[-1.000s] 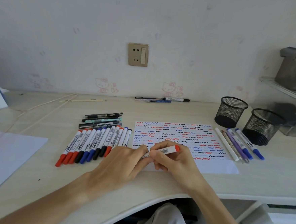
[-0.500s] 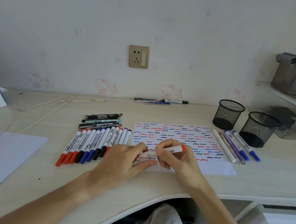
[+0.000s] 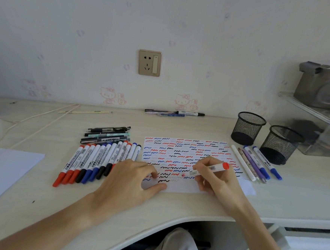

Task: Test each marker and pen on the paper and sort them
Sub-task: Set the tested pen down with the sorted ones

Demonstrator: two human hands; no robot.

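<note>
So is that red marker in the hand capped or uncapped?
Uncapped. The red-ended white marker in the right hand shows a bare red tip over the squiggle-covered paper.

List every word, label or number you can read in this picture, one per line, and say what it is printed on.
"WHITEBOARD": on the barrels of the markers in the row left of the paper.
Barcode label on the red marker gripped by the right hand: too small to read.
Print on the blue markers by the mesh cups: blurred.
Pens at the wall: unreadable.
</note>
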